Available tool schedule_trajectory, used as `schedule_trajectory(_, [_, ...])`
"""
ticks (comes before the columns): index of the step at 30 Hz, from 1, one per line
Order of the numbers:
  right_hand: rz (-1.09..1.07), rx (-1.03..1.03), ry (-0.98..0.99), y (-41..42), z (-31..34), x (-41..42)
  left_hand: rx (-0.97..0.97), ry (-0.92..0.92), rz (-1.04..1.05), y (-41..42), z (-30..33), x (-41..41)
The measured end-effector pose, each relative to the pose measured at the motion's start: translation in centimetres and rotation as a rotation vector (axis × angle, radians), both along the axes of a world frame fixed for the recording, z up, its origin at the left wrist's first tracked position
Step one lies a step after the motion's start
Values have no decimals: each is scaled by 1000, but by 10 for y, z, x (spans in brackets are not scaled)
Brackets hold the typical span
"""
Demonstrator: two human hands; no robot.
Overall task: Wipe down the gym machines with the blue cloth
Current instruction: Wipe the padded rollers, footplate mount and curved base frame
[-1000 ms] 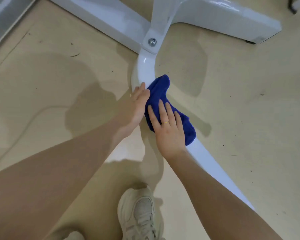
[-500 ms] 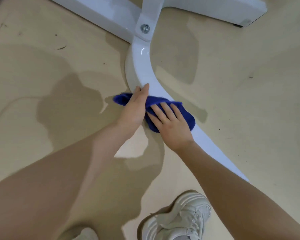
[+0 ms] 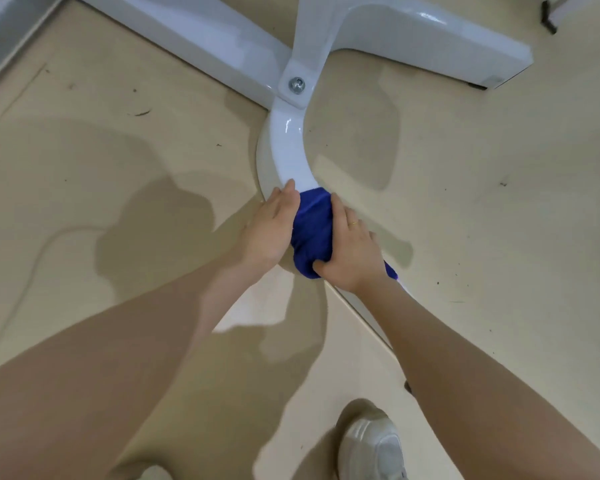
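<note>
Showing a glossy white curved frame tube (image 3: 290, 150) of a gym machine, lying low over a beige floor (image 3: 118, 140), with a blue cloth (image 3: 311, 226) draped over it between two bare hands. The cloth is soft, bunched and finely napped; it wraps the tube's upper face, and a small tail of it shows past the heel of the right hand (image 3: 352, 251).

The right hand grips the cloth from the right side: its thumb is curled into the fabric at the near end and its fingers bend over the far side of the tube, a thin gold ring on one of them. The left hand (image 3: 269, 230) lies flat against the cloth's left edge, fingers straight and held together, fingertips touching the bare tube just beyond the cloth.

Beyond the fingertips the tube bends away to a rounded bracket fixed by a silver bolt (image 3: 296, 84), where it meets a flat white base bar (image 3: 205, 32) with squared ends. Both forearms cross the lower field and hide the tube's nearer run. A pale sneaker (image 3: 374, 445) stands below the right forearm. Dark specks and soft shadows mark the floor.
</note>
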State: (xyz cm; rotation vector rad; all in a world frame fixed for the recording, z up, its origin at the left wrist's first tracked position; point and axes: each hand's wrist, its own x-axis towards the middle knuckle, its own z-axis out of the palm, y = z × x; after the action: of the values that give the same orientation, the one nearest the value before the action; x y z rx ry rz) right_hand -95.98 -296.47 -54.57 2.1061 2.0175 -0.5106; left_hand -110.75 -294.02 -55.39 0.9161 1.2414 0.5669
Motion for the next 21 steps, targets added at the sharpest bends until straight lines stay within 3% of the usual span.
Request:
schedule_trajectory(3, [-55,-17,-43,20,-8,-10,16,-59,14,-5,-4,2])
schedule_trajectory(7, [-33,162,-110,41,-26,-40,-19,-127,140,-6,-13,5])
schedule_trajectory(11, [32,164,-266,-8,-23,-4,-132,-84,178,-4,-18,4])
schedule_trajectory(16, [32,249,-424,-53,-30,34,-133,-73,218,-13,-19,15])
schedule_trajectory(21, [294,329,-425,-26,-30,11,-149,-135,167,-19,-18,16])
